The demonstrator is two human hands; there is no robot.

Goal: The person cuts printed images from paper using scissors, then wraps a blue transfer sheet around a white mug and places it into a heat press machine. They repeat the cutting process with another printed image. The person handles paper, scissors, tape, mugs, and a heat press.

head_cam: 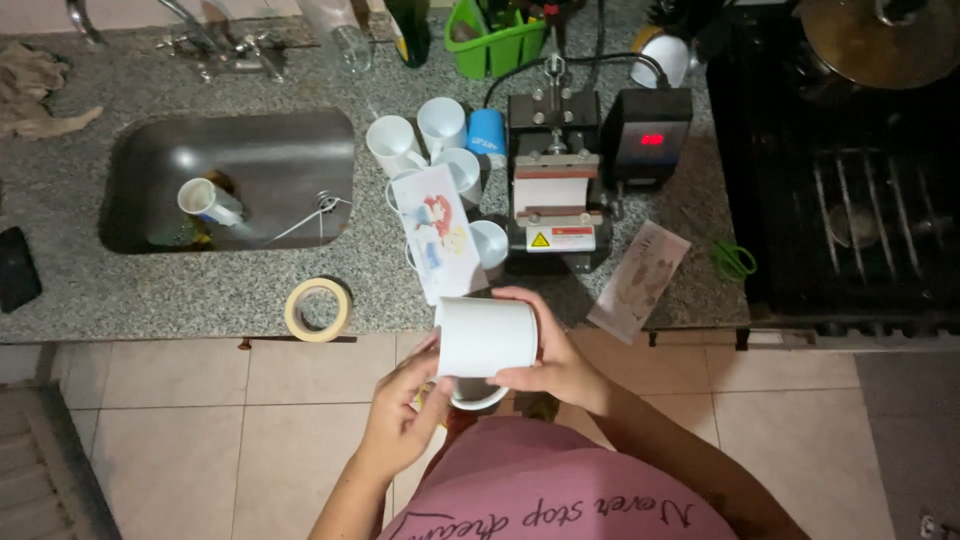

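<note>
While the plain white mug (pixel 487 337) is held on its side over the tiled floor (pixel 200 420), just off the edge of the granite tabletop (pixel 200 295), a slip looks like the main risk: neither hand closes fully around it, and a drop from here would likely land on hard tile and chip or break it. The right hand (pixel 545 365) cups the mug's side, its fingers (pixel 515 296) curled over the top and thumb underneath; the left hand (pixel 400 420) is partly open, with its fingers (pixel 425 365) touching the mug's lower end near the rim. The mug's glossy, unprinted wall could slide easily under a loose grip. Another hazard, as I judge it, is the mug press (pixel 557 195) just beyond, whose controller shows a lit red display, so it may be hot close to the hands. A printed sheet (pixel 440 245) with a coloured picture lies over the cluster of white mugs (pixel 430 150) beside the press, near the held mug. A roll of masking tape (pixel 318 309) sits at the tabletop's edge, left of the hands.
</note>
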